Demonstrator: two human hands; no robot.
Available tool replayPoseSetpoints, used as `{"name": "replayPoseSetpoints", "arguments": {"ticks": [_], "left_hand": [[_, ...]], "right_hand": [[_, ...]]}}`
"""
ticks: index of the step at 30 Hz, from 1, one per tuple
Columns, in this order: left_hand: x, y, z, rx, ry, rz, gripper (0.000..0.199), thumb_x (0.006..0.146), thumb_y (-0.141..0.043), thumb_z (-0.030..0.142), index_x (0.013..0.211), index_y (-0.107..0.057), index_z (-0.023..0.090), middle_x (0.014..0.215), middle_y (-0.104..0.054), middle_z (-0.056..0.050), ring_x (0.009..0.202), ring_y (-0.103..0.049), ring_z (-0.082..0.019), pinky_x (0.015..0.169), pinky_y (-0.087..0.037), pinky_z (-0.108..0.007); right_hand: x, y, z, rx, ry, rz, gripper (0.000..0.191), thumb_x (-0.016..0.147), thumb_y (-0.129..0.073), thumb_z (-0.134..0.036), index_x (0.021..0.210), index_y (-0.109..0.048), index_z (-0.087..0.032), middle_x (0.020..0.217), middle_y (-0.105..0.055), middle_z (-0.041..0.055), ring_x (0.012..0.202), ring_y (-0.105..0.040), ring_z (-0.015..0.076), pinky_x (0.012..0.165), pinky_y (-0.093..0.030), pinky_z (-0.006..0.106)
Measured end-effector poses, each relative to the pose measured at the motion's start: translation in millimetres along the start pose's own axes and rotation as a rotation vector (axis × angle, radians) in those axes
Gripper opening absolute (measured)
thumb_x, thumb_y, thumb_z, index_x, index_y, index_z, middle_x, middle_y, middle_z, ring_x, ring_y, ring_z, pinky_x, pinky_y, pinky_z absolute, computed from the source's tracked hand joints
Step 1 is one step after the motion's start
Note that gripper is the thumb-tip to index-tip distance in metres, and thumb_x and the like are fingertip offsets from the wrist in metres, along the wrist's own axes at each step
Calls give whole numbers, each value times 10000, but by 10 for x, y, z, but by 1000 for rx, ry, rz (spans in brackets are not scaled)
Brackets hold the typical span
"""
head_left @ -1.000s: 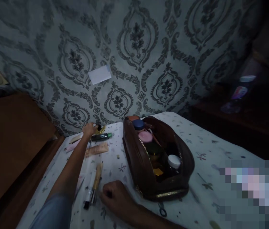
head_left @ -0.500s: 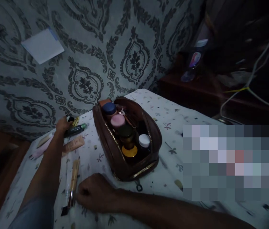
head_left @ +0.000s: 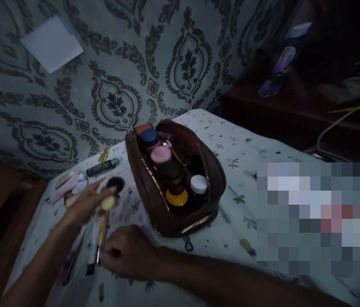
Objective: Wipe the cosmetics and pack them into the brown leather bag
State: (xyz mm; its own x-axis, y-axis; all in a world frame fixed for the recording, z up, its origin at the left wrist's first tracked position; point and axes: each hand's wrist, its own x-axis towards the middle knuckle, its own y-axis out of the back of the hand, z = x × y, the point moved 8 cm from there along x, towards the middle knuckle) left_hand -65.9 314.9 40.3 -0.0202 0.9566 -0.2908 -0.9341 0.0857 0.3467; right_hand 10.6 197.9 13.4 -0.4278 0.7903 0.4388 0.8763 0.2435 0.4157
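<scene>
My left hand (head_left: 85, 202) is closed round a small round container (head_left: 115, 184) with a black top and a pale yellow part, blurred by motion. It is raised over the bedsheet, left of an open brown toiletry bag (head_left: 144, 194). In the bag stand a blue-capped item (head_left: 150, 137), a pink-topped one (head_left: 161, 155), a white-capped jar (head_left: 199, 184) and a yellow round item (head_left: 177, 198). My right hand (head_left: 130, 251) rests as a loose fist on the sheet in front of the bag, beside a makeup brush (head_left: 99, 251); nothing shows in it.
A dark green tube (head_left: 102, 167), a gold item (head_left: 104, 154) and a pink tube (head_left: 66, 187) lie at the left near the patterned wall. A second brush (head_left: 90, 260) lies beside the first. A clear bottle (head_left: 277, 70) stands on the dark red furniture (head_left: 242, 102) at right.
My left hand has come from the back left toward me and right, carrying the small round container. My right hand stays in place. The view has shifted slightly.
</scene>
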Motion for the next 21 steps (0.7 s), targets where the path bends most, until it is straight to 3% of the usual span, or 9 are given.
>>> {"name": "replayPoseSetpoints", "arguments": {"ticks": [1,4,6,8,10,12,17,21], "left_hand": [[-145,-145,-130,22,40,-105,501,521,-848,381,934,-691,146,562,-606,-15,379,-471,-116,301,-254,-161],[-426,-362,-426,53,110,-250,424,606,-810,422,914,-696,155,554,-586,-3,379,-434,-108,309,-250,-182],[-497,-368,-443,167,-4,-250,338,664,-770,437,845,-697,161,560,-572,5,418,-452,-118,349,-302,-200],[-555,-300,-327,379,-232,-168,299,730,-709,449,835,-688,169,636,-609,-6,545,-541,-160,479,-428,-236],[-645,-233,-209,583,-433,-80,307,813,-612,452,933,-674,176,791,-671,-36,738,-616,-214,678,-502,-302],[-719,-168,-155,684,-533,-26,333,890,-502,441,1037,-645,179,920,-698,-63,870,-637,-238,809,-497,-352],[-778,-5,-21,665,-632,111,366,945,-425,426,1116,-608,159,994,-695,-91,917,-651,-246,857,-494,-374],[-821,-264,119,735,-754,-5,352,962,-426,381,1204,-582,179,1111,-645,-99,1048,-616,-240,934,-476,-372]], "right_hand": [[-33,-19,-112,-78,127,11,354,829,-550,-258,519,-395,-187,529,-467,-50,560,-446,97,563,-309,239],[-208,-118,-399,-253,468,24,317,865,-501,-307,568,-516,-199,589,-589,-24,606,-511,128,558,-332,272],[-299,-177,-484,-304,585,6,314,876,-509,-317,588,-553,-200,599,-606,-28,597,-518,127,543,-336,282],[-338,-208,-511,-343,628,-30,308,884,-532,-308,600,-568,-195,610,-612,-30,587,-518,122,536,-340,287],[-345,-196,-526,-386,631,-56,297,887,-549,-296,612,-581,-187,623,-623,-25,589,-527,125,526,-332,294],[-345,-144,-550,-417,604,-69,283,891,-555,-285,632,-599,-182,636,-639,-18,609,-542,132,520,-317,300],[-383,36,-587,-398,412,-95,269,901,-546,-241,649,-612,-172,641,-658,-1,614,-559,138,556,-357,276],[-493,184,-532,-330,240,-19,254,869,-552,-170,617,-586,-166,608,-639,2,596,-560,133,564,-368,255]]}}
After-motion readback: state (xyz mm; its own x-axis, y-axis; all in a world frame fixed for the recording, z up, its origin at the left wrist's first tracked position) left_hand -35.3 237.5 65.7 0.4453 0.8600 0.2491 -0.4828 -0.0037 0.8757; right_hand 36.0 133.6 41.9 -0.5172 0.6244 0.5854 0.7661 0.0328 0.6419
